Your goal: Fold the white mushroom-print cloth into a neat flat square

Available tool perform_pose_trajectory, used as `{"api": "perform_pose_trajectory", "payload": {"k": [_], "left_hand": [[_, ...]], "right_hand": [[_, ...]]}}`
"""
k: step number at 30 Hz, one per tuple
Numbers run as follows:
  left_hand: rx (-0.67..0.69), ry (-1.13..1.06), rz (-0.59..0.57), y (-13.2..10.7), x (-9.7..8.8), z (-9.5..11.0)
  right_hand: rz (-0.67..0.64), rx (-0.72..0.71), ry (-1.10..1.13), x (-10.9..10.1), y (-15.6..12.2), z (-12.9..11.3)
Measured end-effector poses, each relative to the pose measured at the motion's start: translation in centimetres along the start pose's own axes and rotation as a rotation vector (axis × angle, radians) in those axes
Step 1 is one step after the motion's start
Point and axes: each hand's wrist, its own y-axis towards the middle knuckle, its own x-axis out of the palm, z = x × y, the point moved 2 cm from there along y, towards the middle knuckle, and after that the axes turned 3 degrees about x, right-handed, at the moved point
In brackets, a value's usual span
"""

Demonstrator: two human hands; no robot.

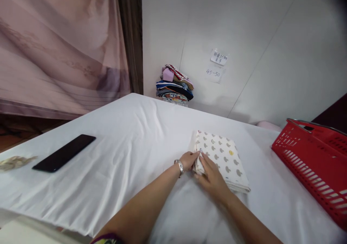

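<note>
A folded white cloth (222, 153) with grey mushroom-like prints and a few coloured ones lies on the white-covered table, right of the middle. My left hand (189, 160), with a silver bracelet at the wrist, grips the cloth's left edge, fingers closed on it. Close beside it, my right hand (213, 177) lies over the near left part of the cloth, thumb and fingers pinching the folded edge. Both sets of fingertips nearly meet there. The fabric under my right palm is hidden.
A red plastic basket (311, 157) stands at the right edge. A long black flat object (65, 153) lies on the left, near a beige cloth scrap (16, 162). Folded fabrics are stacked (175, 85) by the wall, below paper notes (217, 65). A pink curtain (62, 45) hangs at left.
</note>
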Motion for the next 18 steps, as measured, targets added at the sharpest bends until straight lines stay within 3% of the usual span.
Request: {"api": "perform_pose_trajectory", "payload": {"k": [4, 9, 14, 18], "left_hand": [[0.087, 0.343, 0.071, 0.0, -0.8, 0.1], [0.184, 0.461, 0.211, -0.2, -1.1, 0.1], [0.22, 0.531, 0.22, -0.7, -0.6, 0.1], [0.273, 0.622, 0.271, -1.3, -0.2, 0.4]], "right_hand": [[0.022, -0.104, -0.249, 1.6, -0.4, -0.5], [0.027, -0.108, -0.273, 1.6, -0.4, -0.8], [-0.068, -0.02, 0.008, -0.7, 0.5, 0.0], [0.027, 0.116, 0.091, -3.6, 4.4, 2.2]]}}
